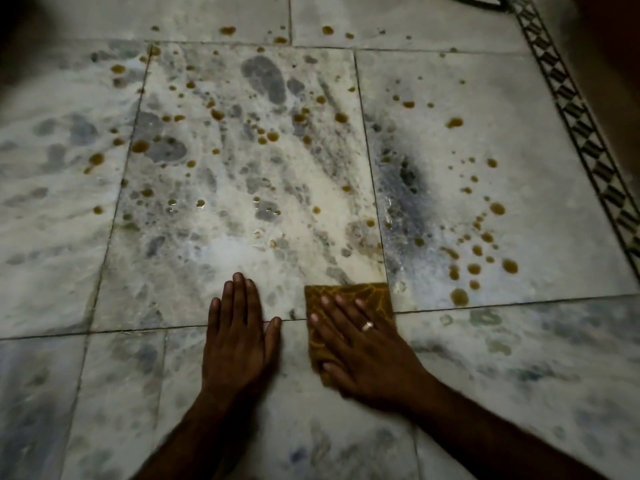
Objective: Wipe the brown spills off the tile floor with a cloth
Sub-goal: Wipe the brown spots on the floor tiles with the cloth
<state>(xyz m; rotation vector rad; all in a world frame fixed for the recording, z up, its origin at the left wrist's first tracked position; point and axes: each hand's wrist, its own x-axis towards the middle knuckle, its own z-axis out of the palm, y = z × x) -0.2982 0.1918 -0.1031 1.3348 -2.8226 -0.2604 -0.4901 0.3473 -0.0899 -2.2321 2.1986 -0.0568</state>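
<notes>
On tile floor (pixel 485 358) | right hand (pixel 367 348) presses cloth (pixel 349 292) | brown spills (pixel 341 117) ahead | patterned border (pixel 575 116)

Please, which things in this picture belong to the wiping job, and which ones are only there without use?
Part of the job:
- cloth, pressed flat under the right hand
- brown spills, scattered over the tile floor
- left hand, resting flat on the floor

Just there:
- patterned border strip along the right side
- ring on the right hand
</notes>
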